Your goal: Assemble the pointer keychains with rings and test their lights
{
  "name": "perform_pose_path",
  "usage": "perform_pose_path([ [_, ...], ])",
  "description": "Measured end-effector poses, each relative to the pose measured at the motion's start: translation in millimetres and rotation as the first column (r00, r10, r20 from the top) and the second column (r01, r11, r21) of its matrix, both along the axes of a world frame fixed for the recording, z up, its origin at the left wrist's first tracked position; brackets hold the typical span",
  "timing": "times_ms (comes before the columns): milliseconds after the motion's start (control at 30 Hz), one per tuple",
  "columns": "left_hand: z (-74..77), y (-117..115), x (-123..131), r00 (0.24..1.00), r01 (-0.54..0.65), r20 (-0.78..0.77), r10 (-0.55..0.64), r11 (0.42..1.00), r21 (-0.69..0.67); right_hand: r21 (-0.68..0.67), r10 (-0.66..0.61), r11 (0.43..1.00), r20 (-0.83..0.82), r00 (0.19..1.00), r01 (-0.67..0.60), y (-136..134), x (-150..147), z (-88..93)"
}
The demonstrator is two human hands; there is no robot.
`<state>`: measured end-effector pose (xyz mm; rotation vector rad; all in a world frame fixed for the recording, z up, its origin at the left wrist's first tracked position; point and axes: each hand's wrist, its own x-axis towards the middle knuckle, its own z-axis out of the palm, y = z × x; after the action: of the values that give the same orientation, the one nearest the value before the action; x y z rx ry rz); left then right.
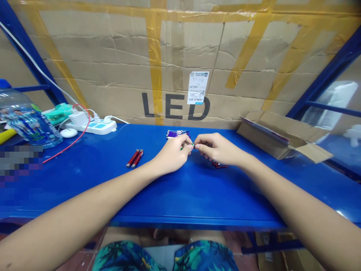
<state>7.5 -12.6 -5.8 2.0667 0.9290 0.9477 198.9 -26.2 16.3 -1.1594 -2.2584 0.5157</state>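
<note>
Over the middle of the table, my left hand [175, 152] pinches a small green metal tube [182, 148], mostly hidden by the fingers. My right hand [213, 148] meets it from the right, thumb and fingertips closed on the tube's small end; the exact part is too small to make out. Just behind my left hand lie several slim purple and silver metal tubes [177, 133] side by side. Two red metal tubes [134, 159] with silver ends rest to the left. Partly under my right hand are small red clip-like pieces [220, 165].
An open cardboard box [278, 139] stands at the right. At the left are a white power strip [98, 126], a red cable [81, 138] and a large plastic bottle [26, 120]. A big taped carton [118, 67] walls off the back of the blue table [180, 195].
</note>
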Motion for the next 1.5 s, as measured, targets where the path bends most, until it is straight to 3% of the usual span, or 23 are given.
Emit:
perform_pose_path([
  [167,-1.0,5.0,-1.7,0.999,-0.044,0.024,0.046,0.995,-0.084,-0.026,-0.075,0.997,0.035,0.997,0.076,5.9,0.9,-5.2],
  [333,7.3,14.0,-8.6,0.993,-0.066,0.083,0.082,0.981,-0.181,0.079,-0.23,0.972,0.181,0.956,0.219,11.4,-6.1,-15.6],
  [433,14.0,19.7,-14.7,0.979,-0.122,0.144,0.142,0.982,-0.143,0.135,-0.182,0.979,0.254,0.95,0.152,7.8,-17.8,-22.0],
  [600,17.1,28.8,-22.9,0.962,-0.24,0.148,0.23,0.969,0.054,0.198,-0.032,0.979,0.398,0.917,-0.052,1.5,-44.0,-27.7],
  [767,14.6,34.8,-25.2,0.959,-0.262,0.131,0.251,0.962,0.077,0.213,-0.024,0.971,0.53,0.848,-0.106,4.0,-58.9,-21.4],
  [933,15.4,33.5,-25.5,0.962,-0.263,0.101,0.254,0.961,0.082,0.151,-0.039,0.987,0.58,0.814,-0.061,2.3,-53.4,-15.0],
  [1033,16.1,32.4,-26.0,0.963,-0.262,0.087,0.255,0.961,0.089,0.108,-0.012,0.993,0.432,0.902,-0.038,3.9,-42.8,-16.1],
  [1100,16.1,31.8,-26.3,0.966,-0.253,0.07,0.248,0.963,0.092,0.005,-0.023,1.0,0.18,0.983,0.023,6.6,-35.4,-16.4],
  [1167,15.5,30.8,-26.0,0.972,-0.233,0.054,0.229,0.968,0.094,-0.14,-0.102,0.987,-0.144,0.984,0.082,9.5,-29.2,-15.1],
  [1300,13.1,26.2,-23.2,0.989,-0.151,0.028,0.148,0.983,0.107,-0.294,-0.248,0.953,-0.612,0.751,0.075,11.3,-24.3,-10.5],
  [1400,11.0,21.9,-20.3,0.996,-0.09,0.023,0.088,0.991,0.104,-0.407,-0.308,0.913,-0.741,0.597,-0.035,10.3,-26.0,-10.3],
  [1500,9.4,18.9,-19.0,0.998,-0.055,0.027,0.053,0.993,0.104,-0.465,-0.342,0.88,-0.768,0.542,-0.102,10.7,-28.3,-14.4],
])
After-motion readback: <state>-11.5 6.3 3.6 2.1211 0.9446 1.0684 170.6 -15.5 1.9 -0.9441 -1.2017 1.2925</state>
